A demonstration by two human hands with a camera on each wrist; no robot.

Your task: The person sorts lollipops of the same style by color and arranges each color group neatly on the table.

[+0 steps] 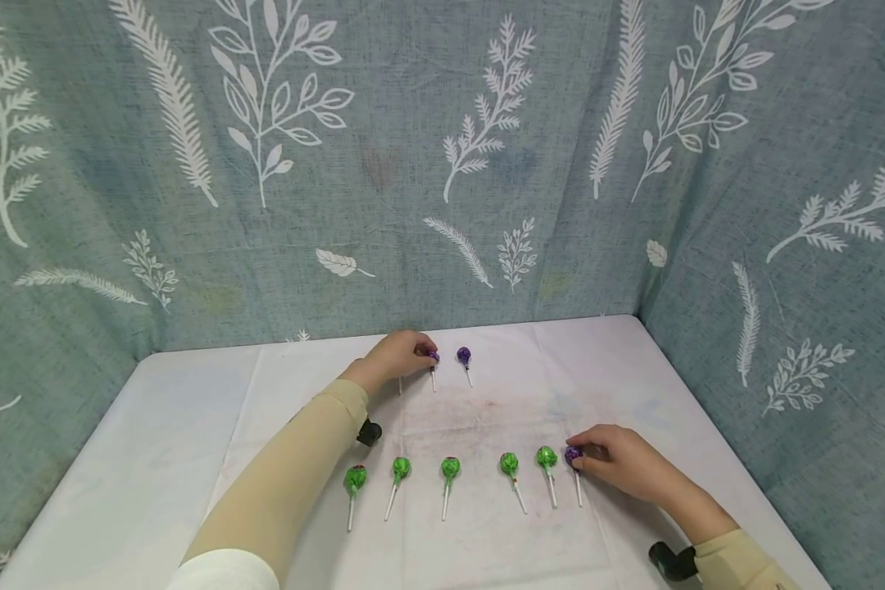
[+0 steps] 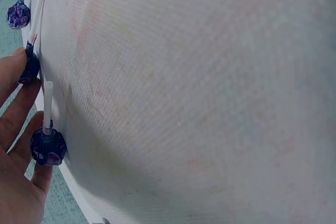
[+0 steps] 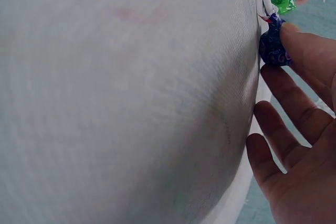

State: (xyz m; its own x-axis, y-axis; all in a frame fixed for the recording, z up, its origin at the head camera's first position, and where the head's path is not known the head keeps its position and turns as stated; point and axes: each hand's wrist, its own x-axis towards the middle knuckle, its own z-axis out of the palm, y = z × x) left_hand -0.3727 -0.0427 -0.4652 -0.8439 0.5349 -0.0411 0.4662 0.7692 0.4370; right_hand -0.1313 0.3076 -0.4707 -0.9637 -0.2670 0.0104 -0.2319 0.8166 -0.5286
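Note:
At the back of the white table, my left hand (image 1: 397,354) pinches the wrapped head of a purple lollipop (image 2: 31,67) between thumb and finger. A second purple lollipop (image 2: 48,145) lies by its lower fingers in the left wrist view; its head is hidden behind the hand in the head view. To the right lies a third purple lollipop (image 1: 464,356). My right hand (image 1: 625,464) pinches another purple lollipop (image 3: 273,45) by the head, at the right end of the front row. Its other fingers are spread at the cloth. Beside it lies a green lollipop (image 1: 546,457).
Several more green lollipops, such as the leftmost green lollipop (image 1: 355,478), lie along the front row, sticks toward me. A patterned curtain (image 1: 383,164) rises behind and at both sides of the white tabletop (image 1: 192,410). Dark wrist cameras sit below both wrists.

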